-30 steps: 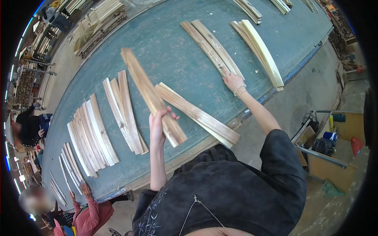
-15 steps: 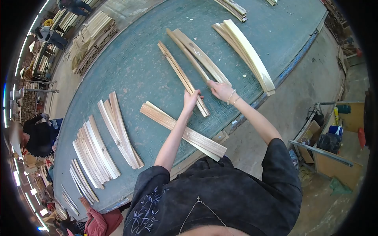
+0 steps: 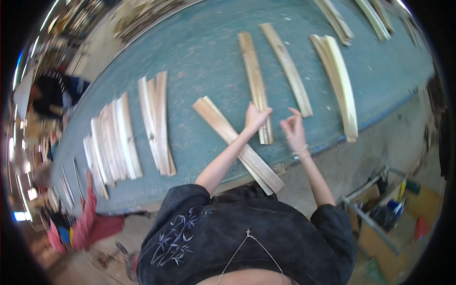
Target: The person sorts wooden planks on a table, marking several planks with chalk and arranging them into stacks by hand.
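Observation:
My left hand [image 3: 257, 118] is closed around the near part of a bundle of wooden strips [image 3: 254, 71] lying lengthwise on the blue-green table [image 3: 204, 61]. Just to its right, my right hand [image 3: 293, 130] is raised with its fingers partly bent and apart, and nothing shows in it. A single wooden slat [image 3: 287, 69] lies beyond that hand. Under my left forearm, a pair of crossed wooden slats [image 3: 259, 166] reaches over the table's near edge.
Farther right lies a bundle of pale slats [image 3: 339, 85]. More wooden slats [image 3: 114, 137] are grouped at the left, where a co-worker in a red sleeve [image 3: 85, 218] reaches over the table. A metal-framed cart [image 3: 370, 218] stands at the lower right.
My right hand has let go of a strip and moved nearer to me. That strip now appears beside those in my left hand, leaving one slat to the right. The view has turned.

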`<state>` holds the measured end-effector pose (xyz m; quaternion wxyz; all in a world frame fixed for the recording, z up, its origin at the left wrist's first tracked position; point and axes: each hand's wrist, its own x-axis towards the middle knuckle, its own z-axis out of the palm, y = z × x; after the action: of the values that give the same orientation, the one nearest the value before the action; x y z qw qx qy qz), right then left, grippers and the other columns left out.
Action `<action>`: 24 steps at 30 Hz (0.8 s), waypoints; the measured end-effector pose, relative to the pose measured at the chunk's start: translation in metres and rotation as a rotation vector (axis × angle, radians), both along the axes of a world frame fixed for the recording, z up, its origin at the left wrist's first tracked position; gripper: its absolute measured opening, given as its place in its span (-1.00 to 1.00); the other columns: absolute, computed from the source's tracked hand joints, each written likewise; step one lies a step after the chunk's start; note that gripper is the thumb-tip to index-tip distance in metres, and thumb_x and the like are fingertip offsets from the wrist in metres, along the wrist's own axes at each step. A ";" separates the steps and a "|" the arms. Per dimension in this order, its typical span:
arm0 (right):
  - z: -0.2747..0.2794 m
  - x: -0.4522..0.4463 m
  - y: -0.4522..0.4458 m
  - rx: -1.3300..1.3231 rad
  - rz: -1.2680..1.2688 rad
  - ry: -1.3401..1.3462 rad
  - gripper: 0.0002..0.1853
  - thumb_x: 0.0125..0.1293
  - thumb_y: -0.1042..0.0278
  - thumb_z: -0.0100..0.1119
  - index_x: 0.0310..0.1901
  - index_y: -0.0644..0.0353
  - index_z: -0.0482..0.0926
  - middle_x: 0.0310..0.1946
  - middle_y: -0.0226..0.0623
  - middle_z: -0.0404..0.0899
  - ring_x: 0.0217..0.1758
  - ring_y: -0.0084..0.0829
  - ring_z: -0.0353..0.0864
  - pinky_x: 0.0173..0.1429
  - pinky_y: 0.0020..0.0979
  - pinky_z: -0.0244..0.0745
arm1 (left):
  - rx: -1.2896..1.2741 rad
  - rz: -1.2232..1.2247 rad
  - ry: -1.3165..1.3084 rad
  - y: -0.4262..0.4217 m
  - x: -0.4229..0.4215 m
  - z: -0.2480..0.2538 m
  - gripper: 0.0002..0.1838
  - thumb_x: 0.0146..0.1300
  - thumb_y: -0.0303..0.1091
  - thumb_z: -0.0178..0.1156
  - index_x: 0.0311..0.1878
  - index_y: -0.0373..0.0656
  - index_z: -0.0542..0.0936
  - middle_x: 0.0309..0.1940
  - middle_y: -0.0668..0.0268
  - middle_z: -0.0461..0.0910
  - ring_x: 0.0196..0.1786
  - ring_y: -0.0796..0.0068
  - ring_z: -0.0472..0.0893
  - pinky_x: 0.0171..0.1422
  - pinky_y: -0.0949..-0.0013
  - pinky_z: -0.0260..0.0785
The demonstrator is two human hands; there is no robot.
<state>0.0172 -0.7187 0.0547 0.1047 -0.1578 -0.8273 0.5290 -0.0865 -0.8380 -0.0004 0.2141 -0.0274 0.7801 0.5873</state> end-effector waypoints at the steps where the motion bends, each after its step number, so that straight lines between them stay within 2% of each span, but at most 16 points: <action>1: -0.015 -0.010 0.005 -0.272 -0.085 -0.065 -0.52 0.16 0.12 0.05 0.04 0.17 0.24 -0.43 -0.43 0.30 -0.44 -0.66 0.30 -0.41 -0.60 0.33 | 0.069 0.020 0.012 -0.005 0.002 0.019 -0.58 -0.27 -0.29 0.23 -0.29 -0.30 0.40 -0.54 0.19 0.52 -0.51 0.42 0.53 -0.44 0.36 0.39; 3: -0.022 -0.041 0.012 -0.729 -0.093 -0.251 -0.46 0.16 -0.01 0.00 0.10 0.07 0.21 -0.29 -0.33 0.38 -0.28 -0.52 0.37 -0.28 -0.49 0.39 | 0.249 -0.048 -0.092 -0.018 0.006 0.042 -0.72 -0.22 -0.35 0.19 -0.39 -0.29 0.47 -0.56 0.27 0.52 -0.51 0.54 0.51 -0.46 0.45 0.37; 5: -0.020 -0.076 0.003 -1.087 0.051 -0.355 -0.40 0.15 -0.09 -0.04 0.11 0.17 0.21 -0.17 -0.18 0.42 -0.22 -0.42 0.43 -0.19 -0.41 0.41 | 0.578 0.011 -0.147 -0.027 0.017 0.067 -0.73 -0.23 -0.40 0.19 -0.38 -0.29 0.49 -0.53 0.33 0.51 -0.47 0.57 0.49 -0.39 0.51 0.35; 7: 0.000 -0.112 -0.025 -1.387 0.275 -0.387 -0.36 0.16 -0.15 -0.10 0.05 0.30 0.27 -0.17 -0.08 0.45 -0.23 -0.33 0.49 -0.19 -0.39 0.43 | 0.523 -0.065 -0.171 -0.038 0.025 0.062 -0.70 -0.21 -0.42 0.17 -0.30 -0.29 0.47 -0.46 0.31 0.52 -0.41 0.54 0.50 -0.32 0.49 0.38; 8: 0.002 -0.125 -0.034 -1.340 0.259 -0.528 -0.44 0.16 -0.07 -0.02 -0.09 0.36 0.38 -0.30 -0.13 0.52 -0.34 -0.37 0.53 -0.25 -0.41 0.46 | 0.539 -0.032 -0.107 -0.041 0.028 0.063 -0.69 -0.17 -0.36 0.18 -0.29 -0.29 0.47 -0.46 0.28 0.53 -0.41 0.50 0.52 -0.30 0.45 0.38; 9: 0.000 -0.137 -0.041 -1.336 0.288 -0.553 -0.44 0.16 -0.07 -0.02 -0.09 0.36 0.38 -0.30 -0.13 0.52 -0.34 -0.37 0.53 -0.25 -0.41 0.46 | 0.553 0.000 -0.045 -0.047 0.029 0.063 -0.67 -0.13 -0.30 0.20 -0.28 -0.29 0.47 -0.46 0.24 0.53 -0.41 0.45 0.53 -0.28 0.42 0.38; 10: -0.003 -0.146 -0.049 -1.074 0.281 -0.490 -0.52 0.14 -0.01 0.05 -0.14 0.32 0.41 -0.35 -0.18 0.53 -0.39 -0.42 0.52 -0.30 -0.45 0.46 | 0.548 0.030 -0.044 -0.061 0.024 0.068 -0.67 -0.13 -0.30 0.20 -0.28 -0.29 0.47 -0.46 0.24 0.53 -0.41 0.45 0.53 -0.28 0.42 0.38; 11: -0.005 -0.155 -0.057 -0.809 0.273 -0.420 -0.59 0.12 0.06 0.11 -0.19 0.28 0.44 -0.40 -0.24 0.54 -0.44 -0.47 0.52 -0.35 -0.48 0.46 | 0.293 -0.070 0.015 -0.076 0.015 0.073 -0.63 -0.07 -0.20 0.17 -0.26 -0.29 0.48 -0.44 0.19 0.54 -0.39 0.38 0.54 -0.25 0.38 0.38; 12: 0.009 -0.167 -0.067 -0.741 0.310 -0.359 -0.68 0.05 0.19 0.22 -0.25 0.24 0.46 -0.45 -0.33 0.54 -0.46 -0.55 0.51 -0.40 -0.53 0.45 | 0.040 -0.170 0.062 -0.091 0.007 0.079 -0.59 0.00 -0.10 0.15 -0.23 -0.29 0.48 -0.42 0.13 0.54 -0.36 0.30 0.55 -0.23 0.35 0.38; 14: 0.013 -0.202 -0.079 -0.601 0.340 -0.340 -0.65 0.01 0.18 0.27 -0.25 0.24 0.47 -0.44 -0.33 0.53 -0.46 -0.56 0.51 -0.40 -0.53 0.44 | -0.174 -0.170 0.160 -0.131 -0.005 0.095 -0.44 0.04 0.11 0.03 -0.28 -0.34 0.51 -0.39 0.00 0.54 -0.28 0.05 0.53 -0.17 0.19 0.37; 16: 0.029 -0.241 -0.096 -0.510 0.372 -0.236 -0.62 -0.03 0.17 0.30 -0.25 0.25 0.47 -0.44 -0.35 0.53 -0.46 -0.57 0.50 -0.40 -0.53 0.44 | -0.368 0.071 0.253 -0.182 -0.004 0.115 -0.50 0.09 0.04 0.00 -0.20 -0.28 0.49 -0.27 -0.01 0.50 -0.17 0.09 0.49 -0.08 0.20 0.33; 19: 0.035 -0.318 -0.114 -0.437 0.436 -0.229 -0.52 -0.11 0.11 0.35 -0.23 0.28 0.47 -0.40 -0.36 0.53 -0.40 -0.56 0.51 -0.34 -0.52 0.45 | -0.801 0.378 0.366 -0.266 0.015 0.087 -0.43 0.03 -0.02 0.09 0.00 -0.27 0.34 -0.25 -0.10 0.44 -0.15 0.02 0.45 -0.09 0.14 0.31; 20: 0.029 -0.349 -0.117 -0.410 0.449 -0.213 -0.47 -0.15 0.07 0.37 -0.22 0.29 0.46 -0.38 -0.35 0.52 -0.38 -0.55 0.52 -0.32 -0.51 0.46 | -0.875 0.414 0.162 -0.288 0.026 0.088 -0.35 0.00 0.03 0.12 0.06 -0.24 0.29 -0.17 -0.11 0.40 -0.09 0.00 0.40 -0.09 0.14 0.30; 22: 0.013 -0.411 -0.120 -0.239 0.411 -0.181 -0.35 -0.25 -0.03 0.41 -0.18 0.30 0.45 -0.31 -0.32 0.52 -0.32 -0.52 0.53 -0.23 -0.49 0.46 | -1.046 0.379 0.009 -0.322 0.051 0.070 -0.21 -0.07 0.07 0.17 0.17 -0.20 0.16 -0.02 -0.11 0.26 0.02 -0.04 0.30 -0.01 0.04 0.23; 23: -0.014 -0.430 -0.113 -0.243 0.413 -0.187 -0.35 -0.25 -0.03 0.41 -0.18 0.30 0.45 -0.31 -0.32 0.52 -0.32 -0.52 0.53 -0.23 -0.49 0.46 | -1.049 0.379 0.003 -0.328 0.061 0.064 -0.21 -0.07 0.07 0.17 0.17 -0.20 0.16 -0.02 -0.11 0.26 0.02 -0.04 0.30 -0.01 0.04 0.23; 24: -0.049 -0.472 -0.098 -0.668 0.508 -0.616 -0.28 -0.28 -0.07 0.40 -0.15 0.32 0.43 -0.28 -0.30 0.51 -0.27 -0.50 0.52 -0.19 -0.48 0.44 | -1.131 0.305 0.042 -0.331 0.071 0.060 -0.14 -0.09 0.07 0.19 0.21 -0.18 0.09 0.03 -0.12 0.18 0.08 -0.05 0.23 0.04 -0.02 0.15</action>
<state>-0.4544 -0.8172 0.0060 -0.3315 -0.1253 -0.6178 0.7019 -0.0160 -1.1692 0.0594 0.0635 -0.2377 0.9636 0.1043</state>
